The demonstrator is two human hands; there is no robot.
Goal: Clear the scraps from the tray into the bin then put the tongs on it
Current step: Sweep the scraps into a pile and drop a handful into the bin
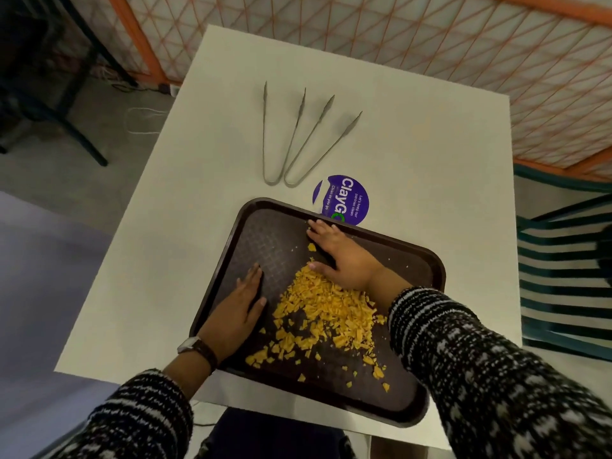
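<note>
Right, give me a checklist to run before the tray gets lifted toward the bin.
1. Scraps gathered in one pile: not ok, loose bits lie toward the near edge.
2. Hands gripping the tray rim: not ok, left hand and right hand lie flat inside it.
3. Tray fully on the table: not ok, near corner overhangs.
4. Tongs clear of the tray: ok, both pairs lie beyond it.
5. Bin within reach: cannot tell, none in view.

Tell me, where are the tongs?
In the head view, two tongs lie side by side on the white table, beyond the tray, left of the purple sticker.
</note>
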